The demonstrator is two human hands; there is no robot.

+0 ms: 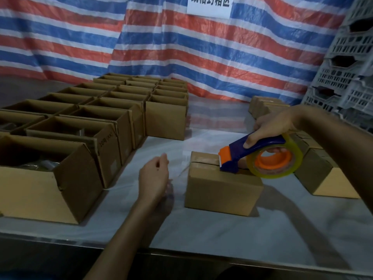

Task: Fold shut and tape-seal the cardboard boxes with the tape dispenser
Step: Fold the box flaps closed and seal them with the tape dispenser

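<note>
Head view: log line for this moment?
right hand: holds tape dispenser on closed box top seam | left hand: left of box, hold unclear | open boxes: left rows

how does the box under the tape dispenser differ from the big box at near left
The box under the tape dispenser is folded shut, tape on its seam; the big left box stands open. The taped box is smaller than the big left box. Both are brown cardboard.

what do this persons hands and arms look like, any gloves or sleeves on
The left hand and right hand are bare: no gloves, rings or watch show. The left forearm and right forearm are bare too, with no sleeve in view up to the picture's edge.
</note>
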